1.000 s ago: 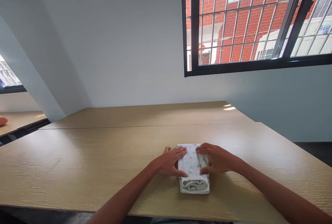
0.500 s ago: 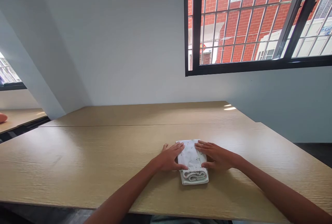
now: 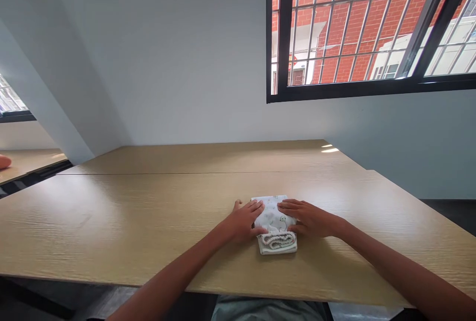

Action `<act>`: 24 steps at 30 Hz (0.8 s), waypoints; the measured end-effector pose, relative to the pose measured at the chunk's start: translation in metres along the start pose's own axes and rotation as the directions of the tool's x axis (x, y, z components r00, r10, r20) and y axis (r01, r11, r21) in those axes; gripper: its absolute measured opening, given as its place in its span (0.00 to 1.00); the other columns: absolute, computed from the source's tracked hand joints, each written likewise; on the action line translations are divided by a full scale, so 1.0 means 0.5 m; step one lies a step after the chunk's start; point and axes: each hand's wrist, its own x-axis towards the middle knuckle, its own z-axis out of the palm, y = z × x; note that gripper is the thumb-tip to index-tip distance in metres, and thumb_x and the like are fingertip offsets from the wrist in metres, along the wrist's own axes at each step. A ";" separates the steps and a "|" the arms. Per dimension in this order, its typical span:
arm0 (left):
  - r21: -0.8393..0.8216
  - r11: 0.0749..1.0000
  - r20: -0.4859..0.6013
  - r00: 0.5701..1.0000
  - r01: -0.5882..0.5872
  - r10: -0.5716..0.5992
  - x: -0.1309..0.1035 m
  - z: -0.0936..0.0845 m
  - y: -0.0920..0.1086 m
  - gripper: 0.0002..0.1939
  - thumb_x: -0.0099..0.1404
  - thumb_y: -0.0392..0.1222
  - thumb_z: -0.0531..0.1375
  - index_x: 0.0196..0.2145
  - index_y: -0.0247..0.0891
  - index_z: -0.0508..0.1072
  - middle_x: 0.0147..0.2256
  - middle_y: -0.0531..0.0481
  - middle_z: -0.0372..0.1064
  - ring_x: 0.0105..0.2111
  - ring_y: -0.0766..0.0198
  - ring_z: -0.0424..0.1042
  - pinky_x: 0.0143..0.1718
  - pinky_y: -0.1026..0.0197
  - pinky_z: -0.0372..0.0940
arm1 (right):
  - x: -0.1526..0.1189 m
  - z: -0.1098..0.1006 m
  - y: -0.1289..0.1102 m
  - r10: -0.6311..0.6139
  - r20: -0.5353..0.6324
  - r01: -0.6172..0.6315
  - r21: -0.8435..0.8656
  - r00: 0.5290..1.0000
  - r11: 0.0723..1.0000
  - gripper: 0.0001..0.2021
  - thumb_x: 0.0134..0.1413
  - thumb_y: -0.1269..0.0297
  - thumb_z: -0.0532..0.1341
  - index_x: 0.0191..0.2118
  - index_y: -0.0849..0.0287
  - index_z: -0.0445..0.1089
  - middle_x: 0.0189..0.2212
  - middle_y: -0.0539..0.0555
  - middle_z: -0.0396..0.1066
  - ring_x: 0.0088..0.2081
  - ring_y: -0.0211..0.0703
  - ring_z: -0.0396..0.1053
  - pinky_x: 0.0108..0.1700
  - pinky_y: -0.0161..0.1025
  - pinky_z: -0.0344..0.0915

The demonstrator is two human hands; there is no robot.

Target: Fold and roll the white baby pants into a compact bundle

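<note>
A small white cloth bundle [image 3: 274, 218] with a sparse printed pattern lies folded on the table, with a gathered, ribbed-looking roll at its near end. What kind of garment or cloth it is, I cannot tell. Across its left edge rests my left hand [image 3: 246, 219], its fingers stretched out over the fabric and the thumb lower down. My right hand [image 3: 310, 218] touches the right edge the same way, fingers extended and lying flat. Neither hand grips the fabric. The palms hide parts of both side edges.
The wide wooden table [image 3: 148, 226] has a seam running across its far part. Behind it stands a pale wall [image 3: 193, 63] with a barred window [image 3: 353, 28] at the upper right. A second table [image 3: 33, 162] at the far left bears an orange object [image 3: 4, 161], cut off by the frame.
The view has tilted slightly downward, so the scene sits higher. Both hands remain on the folded cloth with almost no change in their pose.
</note>
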 end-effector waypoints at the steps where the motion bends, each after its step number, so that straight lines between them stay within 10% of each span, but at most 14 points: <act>1: 0.011 1.000 -0.031 0.999 -0.012 0.013 0.001 0.002 0.002 0.34 0.67 0.64 0.49 0.63 0.42 0.52 0.63 0.40 0.49 0.62 0.47 0.49 0.59 0.37 0.40 | 0.001 -0.002 -0.005 -0.004 -0.012 0.004 0.008 1.000 1.000 0.27 0.63 0.52 0.54 0.63 0.58 0.57 0.61 0.58 0.56 0.61 0.55 0.53 0.61 0.52 0.53; 6: -0.039 0.997 -0.130 0.990 -0.068 0.063 0.005 -0.012 0.010 0.16 0.68 0.53 0.54 0.43 0.39 0.71 0.48 0.43 0.69 0.49 0.51 0.66 0.54 0.44 0.46 | 0.003 -0.023 -0.036 0.039 -0.064 -0.033 0.082 0.997 0.996 0.17 0.62 0.55 0.56 0.50 0.58 0.70 0.48 0.59 0.70 0.50 0.54 0.65 0.52 0.50 0.61; 9: -0.355 0.932 -0.089 0.995 -0.074 0.045 0.002 -0.038 0.009 0.16 0.67 0.52 0.54 0.34 0.37 0.71 0.36 0.49 0.72 0.38 0.57 0.68 0.49 0.51 0.53 | 0.000 -0.048 -0.049 0.063 -0.060 -0.047 0.242 0.996 0.969 0.15 0.63 0.54 0.55 0.44 0.58 0.71 0.39 0.57 0.73 0.41 0.50 0.68 0.43 0.45 0.64; 12: -0.796 0.604 -0.023 0.999 -0.036 0.029 -0.002 -0.058 0.010 0.20 0.65 0.57 0.55 0.38 0.35 0.70 0.35 0.49 0.69 0.34 0.60 0.67 0.37 0.61 0.60 | -0.001 -0.070 -0.054 0.118 -0.084 -0.054 0.547 0.989 0.835 0.15 0.63 0.52 0.54 0.44 0.58 0.68 0.36 0.55 0.72 0.35 0.44 0.68 0.34 0.38 0.65; 16: -0.969 0.248 -0.001 0.999 0.010 -0.043 -0.006 -0.063 0.015 0.22 0.63 0.58 0.57 0.43 0.36 0.64 0.32 0.51 0.65 0.30 0.66 0.65 0.31 0.66 0.59 | 0.004 -0.068 -0.046 0.205 -0.084 -0.052 0.813 0.975 0.580 0.19 0.62 0.49 0.54 0.50 0.59 0.62 0.34 0.53 0.69 0.33 0.41 0.69 0.31 0.35 0.67; 18: -0.937 0.344 0.012 0.992 0.055 -0.128 -0.007 -0.059 0.011 0.20 0.66 0.57 0.54 0.45 0.38 0.62 0.32 0.52 0.63 0.28 0.67 0.65 0.31 0.66 0.60 | 0.006 -0.051 -0.032 0.272 -0.058 -0.123 0.789 0.960 0.602 0.20 0.62 0.49 0.53 0.51 0.59 0.61 0.35 0.53 0.69 0.33 0.41 0.70 0.32 0.37 0.69; 21: -0.656 0.746 -0.188 0.934 0.111 -0.304 -0.010 -0.053 -0.002 0.17 0.66 0.53 0.53 0.47 0.40 0.64 0.35 0.49 0.65 0.32 0.62 0.66 0.35 0.61 0.62 | 0.006 -0.018 -0.002 0.395 -0.244 -0.246 0.475 0.885 0.845 0.17 0.61 0.52 0.54 0.49 0.58 0.63 0.43 0.58 0.68 0.37 0.47 0.71 0.35 0.43 0.69; 24: -0.396 0.914 -0.361 0.900 0.087 -0.243 -0.013 -0.055 -0.014 0.13 0.67 0.47 0.53 0.45 0.39 0.67 0.41 0.46 0.66 0.40 0.59 0.66 0.42 0.58 0.63 | 0.003 -0.001 0.023 0.333 -0.407 -0.300 0.146 0.851 0.943 0.12 0.61 0.58 0.53 0.45 0.58 0.66 0.44 0.59 0.68 0.37 0.48 0.70 0.35 0.45 0.68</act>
